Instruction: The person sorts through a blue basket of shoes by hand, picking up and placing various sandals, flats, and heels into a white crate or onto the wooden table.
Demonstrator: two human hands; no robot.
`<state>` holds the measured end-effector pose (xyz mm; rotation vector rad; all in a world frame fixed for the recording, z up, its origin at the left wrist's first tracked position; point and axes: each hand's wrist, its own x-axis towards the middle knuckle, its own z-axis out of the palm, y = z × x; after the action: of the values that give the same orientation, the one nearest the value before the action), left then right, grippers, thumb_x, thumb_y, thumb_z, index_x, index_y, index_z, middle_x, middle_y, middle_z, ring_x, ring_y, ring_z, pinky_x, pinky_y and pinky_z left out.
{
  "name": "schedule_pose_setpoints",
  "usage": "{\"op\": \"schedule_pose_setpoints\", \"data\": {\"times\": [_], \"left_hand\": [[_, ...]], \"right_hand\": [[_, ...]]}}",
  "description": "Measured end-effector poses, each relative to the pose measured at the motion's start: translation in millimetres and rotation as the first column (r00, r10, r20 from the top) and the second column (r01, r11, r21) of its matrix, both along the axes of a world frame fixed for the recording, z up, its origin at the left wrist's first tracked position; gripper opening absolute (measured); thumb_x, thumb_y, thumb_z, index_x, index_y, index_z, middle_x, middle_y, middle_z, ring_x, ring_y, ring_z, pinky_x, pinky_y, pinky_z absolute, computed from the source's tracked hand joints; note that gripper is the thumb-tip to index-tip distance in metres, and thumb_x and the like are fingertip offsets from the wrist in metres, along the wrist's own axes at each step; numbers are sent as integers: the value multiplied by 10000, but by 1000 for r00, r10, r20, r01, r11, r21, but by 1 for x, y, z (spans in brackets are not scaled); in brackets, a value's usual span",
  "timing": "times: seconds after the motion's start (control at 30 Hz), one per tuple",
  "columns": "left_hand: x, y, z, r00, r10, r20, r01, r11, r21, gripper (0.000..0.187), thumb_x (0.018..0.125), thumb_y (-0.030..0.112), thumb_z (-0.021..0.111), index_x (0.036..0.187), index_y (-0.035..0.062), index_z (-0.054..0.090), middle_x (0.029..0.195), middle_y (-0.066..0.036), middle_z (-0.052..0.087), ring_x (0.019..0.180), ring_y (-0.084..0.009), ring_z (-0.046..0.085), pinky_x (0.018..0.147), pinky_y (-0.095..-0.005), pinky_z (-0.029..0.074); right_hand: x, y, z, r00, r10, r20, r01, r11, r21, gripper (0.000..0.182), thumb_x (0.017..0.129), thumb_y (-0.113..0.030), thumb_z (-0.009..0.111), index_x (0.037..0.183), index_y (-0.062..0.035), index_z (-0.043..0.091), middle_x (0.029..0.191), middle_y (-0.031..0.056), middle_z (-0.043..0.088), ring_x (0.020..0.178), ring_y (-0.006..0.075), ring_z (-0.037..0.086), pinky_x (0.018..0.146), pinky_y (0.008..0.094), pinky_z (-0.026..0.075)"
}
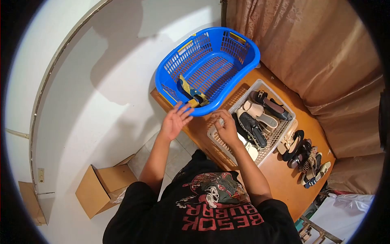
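My left hand [175,121] is raised with its fingers spread and nothing in it, just in front of the near left rim of a blue basket [239,79]. Inside that basket, at its near end, lies a yellow and dark blue sandal [189,87]. My right hand [224,125] hangs over the near left edge of a white plastic basket [289,110], fingers curled; whether they hold anything is hard to see. Several shoes fill the white basket, among them a black woven one [250,127] and a beige one [264,118].
A row of several shoes [304,156] stands on the orange-brown table [284,195], right of the white basket. Brown curtains [300,49] hang behind. An open cardboard box [91,193] is on the floor at lower left, near the white wall [73,122].
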<state>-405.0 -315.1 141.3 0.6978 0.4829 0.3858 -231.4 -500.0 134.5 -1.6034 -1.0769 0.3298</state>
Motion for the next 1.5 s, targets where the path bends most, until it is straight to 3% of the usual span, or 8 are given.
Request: {"op": "schedule_pose_setpoints", "data": {"times": [0.23,0.53,0.7,0.77,0.83,0.93,1.23,1.5], "left_hand": [[10,89,-5,988,129,84,-114,979,-167,654,961,409,540,1465,88,274,1566,-241,224,1481,-373,191,1183,-518,212],[83,133,-23,940,-1,-341,-132,922,-365,971,921,473,505,1575,81,-96,1645,-201,-97,1520,-377,-74,1173,-623,-21],[129,152,-47,930,-40,-365,-105,923,-370,846,938,485,430,1590,92,62,1653,-196,9,1516,-411,-25,1158,-626,-76],[154,160,-66,907,121,-405,-271,901,-339,569,948,390,396,1422,82,462,1441,-153,510,1330,-361,468,1134,-573,296],[172,165,-81,903,113,-415,-233,940,-251,645,941,426,424,1480,74,387,1555,-180,364,1445,-396,298,1171,-624,52],[197,177,-106,925,123,-359,-198,964,-180,412,913,306,459,1252,108,584,1250,-119,633,1124,-331,600,1026,-596,408],[192,187,-161,864,75,-497,-219,947,-237,385,968,299,415,1247,85,570,1268,-135,618,1132,-327,596,1023,-573,429],[201,163,-161,793,19,-609,-193,956,-223,403,964,283,515,1323,101,497,1287,-110,590,1177,-278,572,999,-498,487]], "right_hand": [[37,52,11,997,-56,-60,55,998,-17,177,846,-1,585,1014,6,643,1051,154,615,984,329,599,856,370,477],[52,115,3,993,-102,64,112,980,-166,226,794,-3,599,1018,1,627,1017,177,617,995,369,612,873,422,489],[63,160,-9,985,-130,116,167,888,-428,261,777,-99,684,1008,9,627,1114,216,626,1091,396,598,906,465,502],[73,185,-46,987,-104,123,151,856,-494,437,787,-179,714,1161,10,590,1174,225,629,1153,400,591,948,468,504],[75,209,-55,994,-83,76,111,602,-791,639,812,-236,720,1344,15,470,1254,226,617,1208,393,583,1006,450,493],[81,236,-64,999,4,51,43,480,-876,781,827,-294,719,1444,14,352,1362,234,563,1250,386,568,1041,482,472],[58,253,-74,983,175,-61,-77,83,-994,784,721,-238,809,1423,-101,486,1379,113,592,1245,262,594,979,434,521],[80,248,-107,951,271,-147,-197,167,-966,571,710,-227,823,1227,-47,658,1328,128,624,1190,285,627,924,427,546]]}}
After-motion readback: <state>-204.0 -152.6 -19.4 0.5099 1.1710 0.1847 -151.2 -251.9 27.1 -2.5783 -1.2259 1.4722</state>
